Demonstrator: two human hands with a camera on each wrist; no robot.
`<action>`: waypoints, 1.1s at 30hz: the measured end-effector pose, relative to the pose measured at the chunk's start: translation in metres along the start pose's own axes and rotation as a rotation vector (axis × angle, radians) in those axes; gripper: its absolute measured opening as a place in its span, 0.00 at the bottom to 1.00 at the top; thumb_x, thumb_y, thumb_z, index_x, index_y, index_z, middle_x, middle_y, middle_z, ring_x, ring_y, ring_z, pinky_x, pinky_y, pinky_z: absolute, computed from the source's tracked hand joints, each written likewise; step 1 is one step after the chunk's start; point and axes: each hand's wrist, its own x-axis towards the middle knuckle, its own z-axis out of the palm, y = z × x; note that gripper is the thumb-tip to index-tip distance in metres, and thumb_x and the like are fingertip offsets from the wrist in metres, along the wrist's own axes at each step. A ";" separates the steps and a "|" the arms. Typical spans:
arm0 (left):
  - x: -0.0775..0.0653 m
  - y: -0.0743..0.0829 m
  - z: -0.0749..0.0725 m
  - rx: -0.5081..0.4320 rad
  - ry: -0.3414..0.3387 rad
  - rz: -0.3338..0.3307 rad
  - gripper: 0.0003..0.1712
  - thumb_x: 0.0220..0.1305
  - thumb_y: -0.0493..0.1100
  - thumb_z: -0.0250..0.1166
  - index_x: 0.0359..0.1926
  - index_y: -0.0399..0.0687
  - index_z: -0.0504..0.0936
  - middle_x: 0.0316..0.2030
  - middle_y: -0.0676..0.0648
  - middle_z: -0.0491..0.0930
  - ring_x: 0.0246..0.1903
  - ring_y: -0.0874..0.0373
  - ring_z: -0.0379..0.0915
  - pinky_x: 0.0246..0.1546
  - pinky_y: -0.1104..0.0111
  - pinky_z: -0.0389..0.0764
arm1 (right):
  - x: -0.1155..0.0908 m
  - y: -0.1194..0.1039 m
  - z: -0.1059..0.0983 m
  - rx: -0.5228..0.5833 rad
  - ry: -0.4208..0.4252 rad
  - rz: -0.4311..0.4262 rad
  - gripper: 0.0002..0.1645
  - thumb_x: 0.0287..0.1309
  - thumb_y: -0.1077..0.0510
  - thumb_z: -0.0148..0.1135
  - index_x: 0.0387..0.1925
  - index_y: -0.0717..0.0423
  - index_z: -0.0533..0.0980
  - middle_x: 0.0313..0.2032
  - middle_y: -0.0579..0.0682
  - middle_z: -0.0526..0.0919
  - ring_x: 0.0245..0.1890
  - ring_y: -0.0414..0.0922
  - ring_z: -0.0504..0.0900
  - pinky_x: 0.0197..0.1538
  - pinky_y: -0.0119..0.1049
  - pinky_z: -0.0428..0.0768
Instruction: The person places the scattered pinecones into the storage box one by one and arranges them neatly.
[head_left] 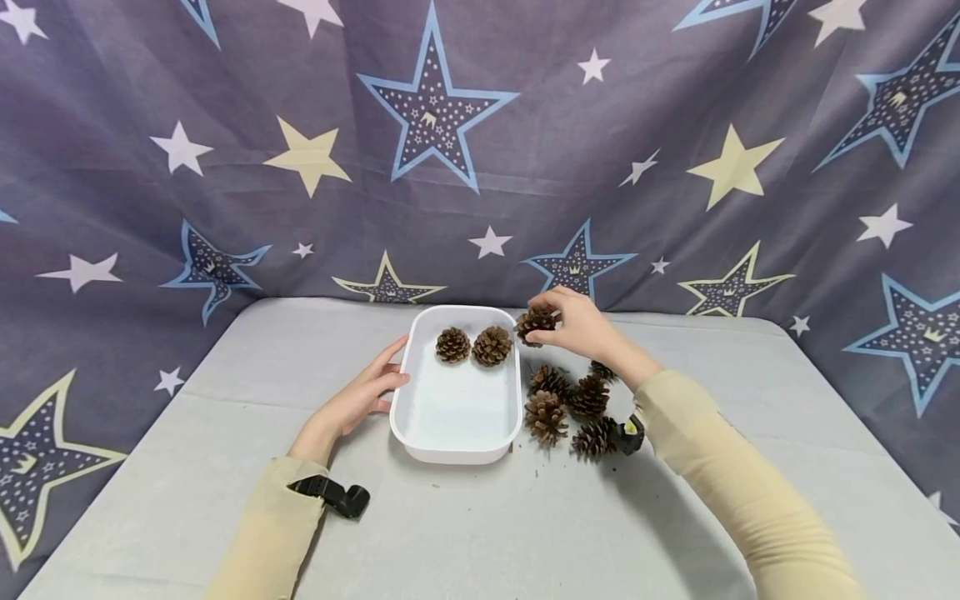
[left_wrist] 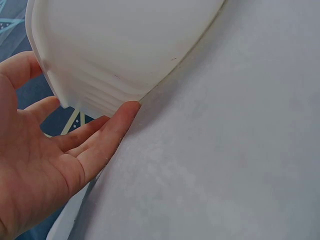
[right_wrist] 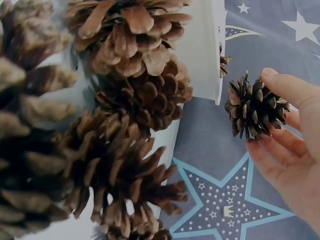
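A white rectangular tub (head_left: 456,417) stands on the table with two pine cones, one (head_left: 453,345) beside the other (head_left: 492,346), at its far end. My left hand (head_left: 365,389) rests against the tub's left side. In the left wrist view, its spread, fairly straight fingers (left_wrist: 117,127) touch the outer wall. Just off the tub's far right rim, my right hand (head_left: 581,326) pinches a brown pine cone (right_wrist: 254,107) between thumb and fingers, above the table. Below this hand, several loose pine cones (head_left: 547,417) lie in a cluster right of the tub.
A grey cloth covers the table (head_left: 450,533), with small dark crumbs near the tub and cones. Behind the table's far edge hangs a dark curtain (head_left: 525,200) patterned with stars. Black straps with small devices (head_left: 348,500) sit on both wrists.
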 end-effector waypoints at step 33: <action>-0.001 0.000 0.000 0.000 0.003 -0.006 0.38 0.66 0.48 0.51 0.70 0.70 0.41 0.60 0.35 0.58 0.53 0.46 0.65 0.47 0.55 0.77 | 0.016 -0.036 0.014 0.049 0.004 -0.044 0.30 0.44 0.43 0.69 0.48 0.53 0.76 0.39 0.47 0.75 0.37 0.42 0.73 0.39 0.33 0.78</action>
